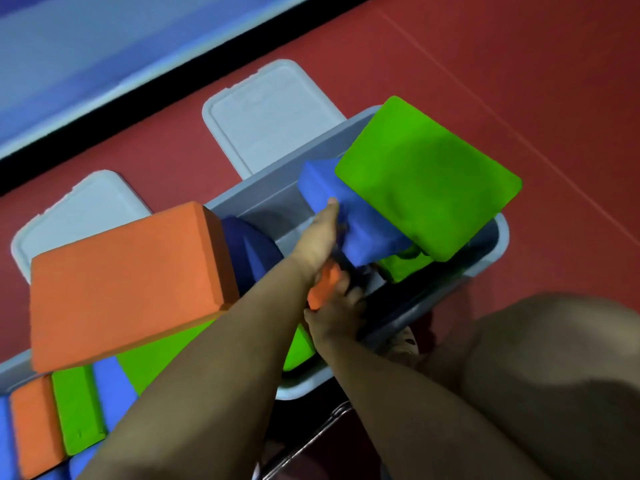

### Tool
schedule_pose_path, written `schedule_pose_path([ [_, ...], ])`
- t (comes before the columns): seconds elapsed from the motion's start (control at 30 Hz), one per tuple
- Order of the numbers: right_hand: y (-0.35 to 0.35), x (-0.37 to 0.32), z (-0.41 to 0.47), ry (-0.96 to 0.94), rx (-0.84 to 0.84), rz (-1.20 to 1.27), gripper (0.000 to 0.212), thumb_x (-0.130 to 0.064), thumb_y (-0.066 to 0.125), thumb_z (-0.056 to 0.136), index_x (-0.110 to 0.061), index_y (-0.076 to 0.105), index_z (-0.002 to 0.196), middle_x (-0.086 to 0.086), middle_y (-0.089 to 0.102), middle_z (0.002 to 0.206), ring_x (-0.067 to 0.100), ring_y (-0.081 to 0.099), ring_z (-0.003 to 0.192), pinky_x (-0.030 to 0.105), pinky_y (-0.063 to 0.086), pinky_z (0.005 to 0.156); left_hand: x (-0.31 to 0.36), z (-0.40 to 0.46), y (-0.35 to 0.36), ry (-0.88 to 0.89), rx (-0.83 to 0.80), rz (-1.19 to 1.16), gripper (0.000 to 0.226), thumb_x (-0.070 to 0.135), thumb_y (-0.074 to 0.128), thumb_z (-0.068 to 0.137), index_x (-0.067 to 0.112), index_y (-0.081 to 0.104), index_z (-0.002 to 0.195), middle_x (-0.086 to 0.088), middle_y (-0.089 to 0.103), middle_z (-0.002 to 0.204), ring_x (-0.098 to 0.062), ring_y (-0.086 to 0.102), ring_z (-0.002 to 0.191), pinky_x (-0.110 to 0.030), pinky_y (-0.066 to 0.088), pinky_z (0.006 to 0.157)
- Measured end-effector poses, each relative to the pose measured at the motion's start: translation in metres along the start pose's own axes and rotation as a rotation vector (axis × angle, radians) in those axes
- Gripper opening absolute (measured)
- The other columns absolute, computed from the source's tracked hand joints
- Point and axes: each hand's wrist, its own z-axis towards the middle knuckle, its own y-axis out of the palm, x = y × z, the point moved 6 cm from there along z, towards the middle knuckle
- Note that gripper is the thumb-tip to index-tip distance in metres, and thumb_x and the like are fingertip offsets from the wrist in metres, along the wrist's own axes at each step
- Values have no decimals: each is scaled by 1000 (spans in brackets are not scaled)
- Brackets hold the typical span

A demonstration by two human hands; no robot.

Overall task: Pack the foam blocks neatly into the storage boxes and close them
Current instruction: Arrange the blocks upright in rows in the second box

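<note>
Two pale grey plastic lids lie flat on the red floor (519, 81), one (270, 112) at upper centre of the frame and the other (83, 209) at mid left, partly hidden behind a large orange rectangular foam block (128, 282). That orange block sits tilted on top of a packed row at lower left, where one smaller orange block (34, 424), one green block (76, 410) and blue blocks stand on edge.

The open grey plastic storage box (498, 244) runs across the centre. A wide green foam slab (426, 178) leans over its right end, covering much of the opening; a blue foam block (346, 209) lies tilted beneath it.

The left hand (318, 237) presses against the blue foam block, its fingertips on the block's face. The right hand (339, 313), just below it, grips a small orange foam piece (325, 282). A bare knee fills the lower right.
</note>
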Motion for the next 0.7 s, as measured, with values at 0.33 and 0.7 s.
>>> schedule_pose_path([
  [0.33, -13, -31, 31, -287, -90, -280, 109, -49, 77, 61, -34, 11, 147, 15, 31, 138, 36, 40, 121, 48, 34, 97, -20, -5, -41, -29, 76, -197, 59, 56, 21, 98, 13, 56, 119, -8, 66, 113, -12, 59, 89, -26, 43, 76],
  [0.7, 23, -18, 23, -294, -492, -74, 88, -37, 64, 85, -18, 9, 152, 28, 34, 143, 38, 40, 130, 37, 33, 103, -100, -58, -54, -160, 51, -378, 61, 44, 13, 102, 6, 39, 142, -6, 48, 139, -16, 44, 128, -24, 29, 95],
])
